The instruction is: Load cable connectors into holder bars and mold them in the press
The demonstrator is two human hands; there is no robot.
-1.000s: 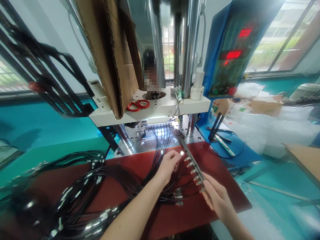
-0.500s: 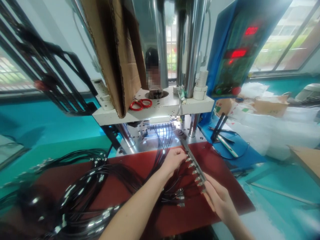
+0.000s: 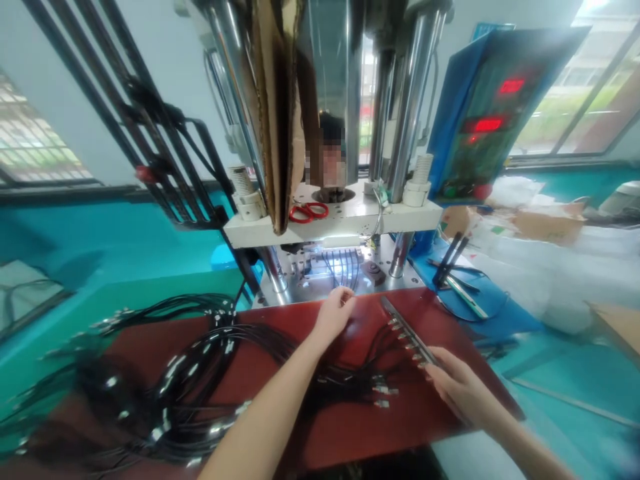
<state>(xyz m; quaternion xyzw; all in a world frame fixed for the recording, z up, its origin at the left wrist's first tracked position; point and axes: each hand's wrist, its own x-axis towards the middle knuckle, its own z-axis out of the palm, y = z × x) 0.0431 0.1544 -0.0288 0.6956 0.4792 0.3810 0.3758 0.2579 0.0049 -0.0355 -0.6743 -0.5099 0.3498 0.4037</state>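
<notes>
Red mat covers the tabletop (image 3: 440, 427) in front of a press machine (image 3: 335, 220). Left hand (image 3: 334, 315) grip is curled shut around a bunch of black cables (image 3: 345, 267) running into the machine's lit opening. Right hand (image 3: 463, 387) grip is partly closed on the near end of a metal connector bar (image 3: 407, 337), which lies slanted on the mat with a row of plugs along it. Risk, as a judgement: loose plug ends (image 3: 377, 393) between the hands could snag or pull out if the bar is dragged. Cable tangle (image 3: 165, 393) crowds the left side. Red scissors (image 3: 307, 212) sit on the machine's plate; blue control box (image 3: 475, 120) stands right.
</notes>
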